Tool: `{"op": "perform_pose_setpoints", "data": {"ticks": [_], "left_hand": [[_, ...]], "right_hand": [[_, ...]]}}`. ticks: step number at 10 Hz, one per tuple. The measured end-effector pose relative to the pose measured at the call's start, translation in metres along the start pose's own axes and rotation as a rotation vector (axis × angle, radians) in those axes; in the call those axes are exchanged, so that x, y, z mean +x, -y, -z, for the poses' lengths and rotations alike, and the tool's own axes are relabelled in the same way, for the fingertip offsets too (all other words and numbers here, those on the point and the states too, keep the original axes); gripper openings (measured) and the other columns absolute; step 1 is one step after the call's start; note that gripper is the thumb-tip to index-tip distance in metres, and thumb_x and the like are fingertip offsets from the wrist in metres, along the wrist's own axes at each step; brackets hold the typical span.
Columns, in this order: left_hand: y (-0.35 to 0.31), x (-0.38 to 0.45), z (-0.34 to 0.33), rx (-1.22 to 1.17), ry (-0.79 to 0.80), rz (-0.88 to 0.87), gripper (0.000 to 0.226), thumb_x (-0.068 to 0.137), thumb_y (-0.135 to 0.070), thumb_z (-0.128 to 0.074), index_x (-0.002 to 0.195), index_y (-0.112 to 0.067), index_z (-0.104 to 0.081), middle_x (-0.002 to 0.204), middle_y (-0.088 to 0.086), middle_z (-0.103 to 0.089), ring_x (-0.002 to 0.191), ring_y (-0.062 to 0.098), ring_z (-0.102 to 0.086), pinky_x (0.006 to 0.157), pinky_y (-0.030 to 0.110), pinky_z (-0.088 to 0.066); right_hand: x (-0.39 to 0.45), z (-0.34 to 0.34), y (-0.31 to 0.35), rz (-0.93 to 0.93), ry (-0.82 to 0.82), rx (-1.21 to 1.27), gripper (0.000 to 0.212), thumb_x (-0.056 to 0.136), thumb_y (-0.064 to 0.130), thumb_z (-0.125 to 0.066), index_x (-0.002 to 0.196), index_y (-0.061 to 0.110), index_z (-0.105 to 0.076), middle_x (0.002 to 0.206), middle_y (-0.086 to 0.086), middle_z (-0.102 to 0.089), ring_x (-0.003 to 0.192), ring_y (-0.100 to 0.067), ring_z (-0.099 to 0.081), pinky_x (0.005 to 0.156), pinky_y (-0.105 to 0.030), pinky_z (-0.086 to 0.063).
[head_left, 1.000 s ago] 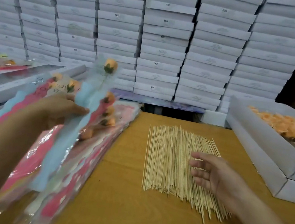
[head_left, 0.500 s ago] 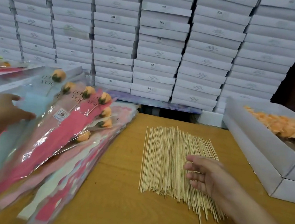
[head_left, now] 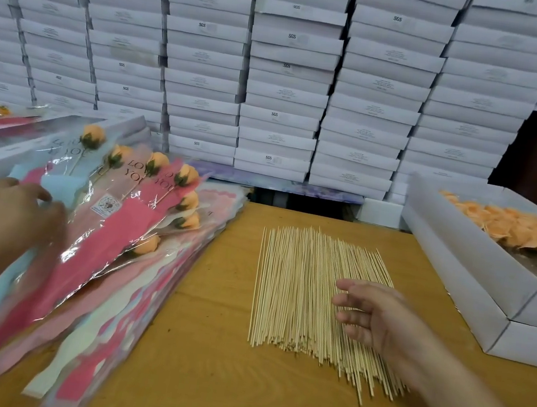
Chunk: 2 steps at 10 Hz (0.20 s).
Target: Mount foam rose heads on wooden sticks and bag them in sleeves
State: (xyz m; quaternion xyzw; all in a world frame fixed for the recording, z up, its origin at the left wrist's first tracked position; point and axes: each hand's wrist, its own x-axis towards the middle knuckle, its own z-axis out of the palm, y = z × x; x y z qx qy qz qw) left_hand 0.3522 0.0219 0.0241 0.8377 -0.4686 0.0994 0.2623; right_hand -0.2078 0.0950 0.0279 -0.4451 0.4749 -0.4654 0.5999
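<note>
Several bagged orange foam roses in pink and blue sleeves (head_left: 105, 227) lie fanned on a stack of empty sleeves (head_left: 133, 301) at the left. My left hand (head_left: 15, 216) rests on the topmost blue sleeve, fingers loosely bent, its grip blurred. A flat pile of wooden sticks (head_left: 300, 288) lies mid-table. My right hand (head_left: 378, 318) hovers over the pile's right side, fingers relaxed and empty. Loose orange rose heads (head_left: 527, 231) fill a white box (head_left: 476, 262) at the right.
A wall of stacked white cartons (head_left: 287, 70) closes off the back. A windowed box (head_left: 4, 143) sits at the far left behind the sleeves. Bare wooden table (head_left: 206, 365) shows between the sleeves and sticks and toward the front edge.
My left hand has laid the blue-sleeved rose down on the fanned pile and now rests on it. My right hand has stayed over the sticks.
</note>
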Motion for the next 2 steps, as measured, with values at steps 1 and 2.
{"op": "perform_pose_setpoints", "data": {"ticks": [1,2], "left_hand": [[-0.029,-0.015,0.019,-0.036,0.0,0.019,0.059,0.073,-0.049,-0.044,0.113,-0.013,-0.066,0.12,0.024,-0.054,0.11,0.051,-0.05,0.084,0.061,-0.049],[-0.067,-0.032,0.029,-0.141,-0.082,-0.022,0.063,0.081,-0.042,-0.051,0.128,0.0,-0.058,0.134,0.035,-0.047,0.118,0.056,-0.048,0.102,0.062,-0.039]], "right_hand": [[0.0,0.001,0.001,0.003,-0.007,0.009,0.019,0.096,0.011,-0.058,0.11,0.006,-0.07,0.093,-0.015,-0.075,0.069,-0.02,-0.071,0.052,-0.026,-0.056],[-0.002,-0.002,0.003,-0.008,-0.01,0.013,0.019,0.097,0.012,-0.057,0.11,0.006,-0.069,0.092,-0.014,-0.075,0.07,-0.02,-0.07,0.053,-0.026,-0.056]]}}
